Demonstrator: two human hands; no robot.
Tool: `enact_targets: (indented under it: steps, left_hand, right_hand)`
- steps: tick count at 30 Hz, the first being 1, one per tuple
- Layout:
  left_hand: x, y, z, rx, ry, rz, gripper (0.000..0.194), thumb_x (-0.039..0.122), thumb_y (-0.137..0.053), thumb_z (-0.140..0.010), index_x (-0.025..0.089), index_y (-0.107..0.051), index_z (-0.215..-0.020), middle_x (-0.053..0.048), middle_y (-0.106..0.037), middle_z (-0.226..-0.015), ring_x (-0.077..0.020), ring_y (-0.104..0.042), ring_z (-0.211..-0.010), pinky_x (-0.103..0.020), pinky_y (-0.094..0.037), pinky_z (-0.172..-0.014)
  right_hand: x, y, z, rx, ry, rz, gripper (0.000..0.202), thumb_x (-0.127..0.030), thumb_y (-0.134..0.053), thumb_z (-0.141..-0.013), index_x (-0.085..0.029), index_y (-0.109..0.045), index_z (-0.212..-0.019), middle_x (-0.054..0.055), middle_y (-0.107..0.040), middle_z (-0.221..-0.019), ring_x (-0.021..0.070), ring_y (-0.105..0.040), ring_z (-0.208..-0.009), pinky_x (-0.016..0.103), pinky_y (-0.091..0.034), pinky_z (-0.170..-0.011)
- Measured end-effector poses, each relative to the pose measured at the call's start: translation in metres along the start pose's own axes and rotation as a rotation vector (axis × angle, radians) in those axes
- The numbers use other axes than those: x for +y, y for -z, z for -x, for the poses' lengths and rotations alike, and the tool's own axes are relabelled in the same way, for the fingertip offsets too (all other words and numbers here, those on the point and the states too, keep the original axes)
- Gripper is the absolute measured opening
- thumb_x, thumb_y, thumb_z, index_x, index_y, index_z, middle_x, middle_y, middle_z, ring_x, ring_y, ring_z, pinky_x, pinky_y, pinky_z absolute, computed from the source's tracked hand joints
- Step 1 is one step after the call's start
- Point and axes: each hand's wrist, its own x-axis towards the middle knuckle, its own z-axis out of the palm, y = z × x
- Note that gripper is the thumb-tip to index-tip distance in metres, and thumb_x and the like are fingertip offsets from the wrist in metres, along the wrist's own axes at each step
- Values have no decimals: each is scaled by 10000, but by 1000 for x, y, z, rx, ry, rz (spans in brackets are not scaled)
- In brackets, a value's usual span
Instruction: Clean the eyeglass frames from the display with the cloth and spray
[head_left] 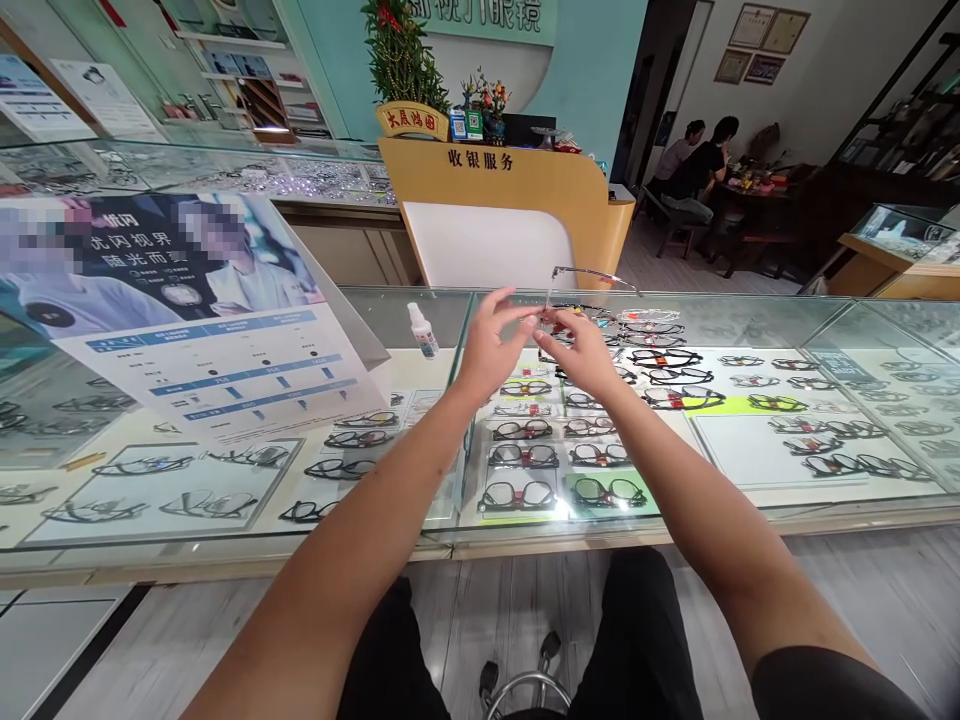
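Note:
A pair of eyeglasses (592, 272) with a thin dark frame is held up above the glass counter, one temple reaching out to the right. My left hand (491, 342) pinches the near part of it between thumb and index finger, the other fingers loosely extended. Close beside it, my right hand (581, 350) has thumb and fingertips on the same spot. The fingers hide the piece between them. Beneath the hands, rows of eyeglass frames (523, 456) lie inside the glass display case (457, 480).
A white spray bottle (422, 332) stands on the counter left of my hands. A large folded advertising board (225, 380) occupies the left side. Beyond the counter is a yellow cashier desk (510, 180); two people (701, 168) sit at a table at the back right.

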Motion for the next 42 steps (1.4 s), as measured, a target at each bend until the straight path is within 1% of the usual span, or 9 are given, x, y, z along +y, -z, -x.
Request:
enact_targets:
  steps: [3,7,14,19,24,28,34,38,42]
  left_hand:
    - [2,16,-5,247,-74,-238,270,333,-721,-1027,233,-798,-1265,-161,-581,-1632,-358,-517,-1600,-554,-356,-1395]
    - [-10,40,-17,544,-3,-461,685,157,-795,-892,205,-577,-1539,-218,-378,-1770,-397,-279,-1741,-569,-170,-1458]
    - [-49,58,-26,639,253,-442,893,69,-716,-810,179,-369,-1625,-288,-447,-1705,-436,-412,-1668,-663,-292,-1388]
    - [-66,63,-26,487,546,-324,803,43,-713,-765,208,-432,-1498,-227,-731,-1334,-469,-685,-1380,-722,-452,-1225]
    - [-71,66,-26,464,626,-305,527,121,-714,-784,218,-526,-1267,-226,-718,-1212,-486,-696,-1294,-742,-452,-1183]
    - [-61,62,-32,387,504,-207,329,192,-697,-799,256,-586,-1102,-102,-697,-1101,-318,-712,-1060,-556,-571,-1071]
    - [-25,42,-32,-7,459,435,401,257,-797,-609,242,-644,-980,15,-616,-837,-160,-585,-741,-276,-529,-603]
    - [-5,37,-25,-259,477,763,481,621,-876,-712,233,-605,-798,58,-442,-591,-132,-458,-528,-249,-393,-431]
    - [5,41,-23,-455,468,837,834,1030,-570,-828,238,-479,-579,69,-244,-430,-102,-288,-373,-256,-277,-378]
  right_hand:
    - [0,2,0,19,-28,27,447,-502,-632,-1055,-229,-792,-1370,123,-820,-1321,297,-722,-1129,468,-575,-1046]
    - [2,5,-1,59,-14,79,480,-476,-568,-1086,-236,-762,-1454,126,-804,-1264,301,-713,-1096,484,-577,-1045]
    - [3,7,-1,94,40,151,485,-499,-484,-1130,-220,-743,-1430,150,-786,-1287,320,-708,-1148,499,-554,-1110]
    - [5,7,-2,108,33,148,495,-505,-460,-1135,-211,-727,-1432,169,-773,-1319,327,-714,-1175,502,-557,-1105]
    - [6,5,-1,116,14,102,496,-523,-456,-1134,-207,-713,-1418,186,-767,-1400,333,-719,-1198,526,-565,-1108]
    - [5,6,0,121,26,84,531,-550,-415,-1150,-214,-689,-1457,190,-749,-1423,335,-699,-1272,519,-556,-1133]
    - [0,10,1,46,93,18,590,-610,-387,-1164,-226,-666,-1514,167,-730,-1351,309,-687,-1175,498,-552,-1101]
    - [-8,9,3,-7,127,-17,568,-615,-400,-1165,-236,-678,-1484,152,-724,-1335,297,-674,-1120,491,-544,-1076]
    - [-14,8,5,-59,135,-52,536,-585,-422,-1164,-222,-675,-1467,155,-720,-1356,293,-681,-1107,490,-541,-1062]
